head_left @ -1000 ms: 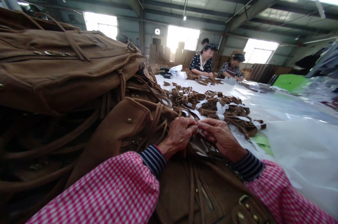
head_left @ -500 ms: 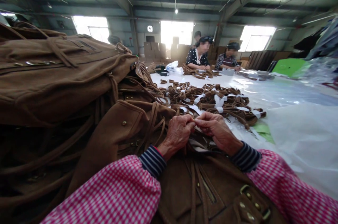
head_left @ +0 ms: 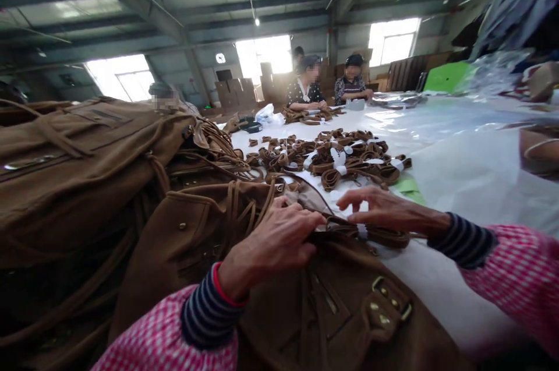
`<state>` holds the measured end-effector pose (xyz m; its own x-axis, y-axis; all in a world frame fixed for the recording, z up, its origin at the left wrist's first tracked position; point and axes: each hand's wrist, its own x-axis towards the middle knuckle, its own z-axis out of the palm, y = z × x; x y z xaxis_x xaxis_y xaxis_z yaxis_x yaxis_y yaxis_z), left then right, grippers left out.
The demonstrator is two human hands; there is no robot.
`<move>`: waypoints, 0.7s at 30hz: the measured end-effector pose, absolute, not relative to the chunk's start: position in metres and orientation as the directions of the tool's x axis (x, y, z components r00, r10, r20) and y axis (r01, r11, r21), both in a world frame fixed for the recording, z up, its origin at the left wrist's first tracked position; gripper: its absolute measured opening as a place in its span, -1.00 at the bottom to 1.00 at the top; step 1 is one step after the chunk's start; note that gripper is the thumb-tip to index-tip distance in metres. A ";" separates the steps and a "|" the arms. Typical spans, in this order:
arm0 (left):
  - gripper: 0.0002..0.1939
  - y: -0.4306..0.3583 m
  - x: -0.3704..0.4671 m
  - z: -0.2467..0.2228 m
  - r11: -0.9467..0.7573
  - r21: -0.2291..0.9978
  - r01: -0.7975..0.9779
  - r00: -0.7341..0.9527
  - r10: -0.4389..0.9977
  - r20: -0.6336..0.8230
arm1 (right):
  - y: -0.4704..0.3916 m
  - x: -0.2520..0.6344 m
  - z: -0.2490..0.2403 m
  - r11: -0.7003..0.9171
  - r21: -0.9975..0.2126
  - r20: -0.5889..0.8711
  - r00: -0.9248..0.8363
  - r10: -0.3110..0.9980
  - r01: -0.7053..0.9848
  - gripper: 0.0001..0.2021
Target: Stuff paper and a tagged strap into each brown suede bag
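A brown bag (head_left: 279,307) with a zip and brass-coloured buckle fittings lies in front of me. My left hand (head_left: 273,237) is at its top opening, fingers over the rim and thumb on the near side, pinching the edge. To the right, my right hand (head_left: 384,208) hovers with curved, parted fingers and nothing between them. Just under it, a folded brown strap bundle (head_left: 388,236) with a white band rests along the bag's far edge. Pale lining (head_left: 301,196) shows beyond my left fingertips.
Large brown bags (head_left: 78,179) are piled on my left. Many banded strap bundles (head_left: 336,155) lie across the white table (head_left: 262,138). Clear plastic sheeting (head_left: 463,155) spreads on the right. Two co-workers (head_left: 305,88) sit across the table; other people are partly visible behind.
My hands, earlier pinched together over the bag, have come apart. The right moved right and opened; the left came down onto the bag's edge. The view has turned right and tilted.
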<state>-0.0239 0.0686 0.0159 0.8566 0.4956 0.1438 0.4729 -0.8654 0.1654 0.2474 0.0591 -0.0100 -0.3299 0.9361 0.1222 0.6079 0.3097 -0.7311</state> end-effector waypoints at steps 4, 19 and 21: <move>-0.77 0.051 -0.008 -0.007 -0.863 -0.142 0.486 0.871 0.464 0.162 | 0.048 0.256 -0.021 0.384 -0.595 0.013 -0.469 0.883 0.706 -0.73; -0.66 0.059 -0.013 0.039 -0.860 0.035 0.508 0.813 0.493 0.310 | 0.070 0.245 0.028 0.490 -0.427 0.151 -0.474 0.868 0.760 -0.77; -0.69 0.061 -0.006 0.045 -0.869 0.021 0.495 0.828 0.479 0.290 | 0.080 0.224 0.035 0.547 -0.336 0.111 -0.544 0.832 0.767 -0.77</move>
<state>-0.0064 0.0615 0.0454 0.8283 0.4791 0.2903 0.4952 -0.8686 0.0206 0.2245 0.0803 0.0351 -0.5440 0.8316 0.1114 0.7669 0.5467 -0.3361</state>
